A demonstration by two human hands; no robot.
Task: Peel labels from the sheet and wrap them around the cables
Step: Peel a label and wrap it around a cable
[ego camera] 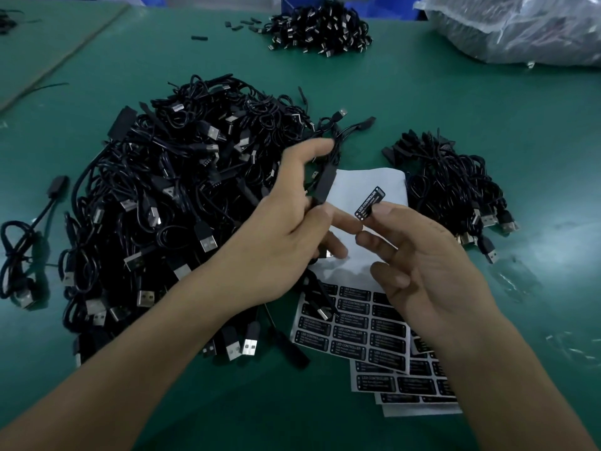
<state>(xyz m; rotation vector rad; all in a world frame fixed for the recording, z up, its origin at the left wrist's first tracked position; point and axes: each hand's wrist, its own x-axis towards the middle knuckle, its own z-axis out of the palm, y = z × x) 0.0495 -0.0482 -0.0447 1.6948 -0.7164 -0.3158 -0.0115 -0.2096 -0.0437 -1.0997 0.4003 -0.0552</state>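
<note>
Over green matting [422, 125], left hand [286, 236] gripped the cable's controller block [325, 187]; right hand [422, 265] pinched a peeled label [370, 203] just beside, parallel.

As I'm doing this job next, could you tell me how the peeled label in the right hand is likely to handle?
The label is probably light: fingers of the right hand hold it by one edge. It stands out straight, so seems fairly stiff, though likely sticky on its back.

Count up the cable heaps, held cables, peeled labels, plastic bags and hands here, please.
Cable heaps: 3
Held cables: 1
Peeled labels: 1
Plastic bags: 1
Hands, left hand and right hand: 2
Total: 8
</note>
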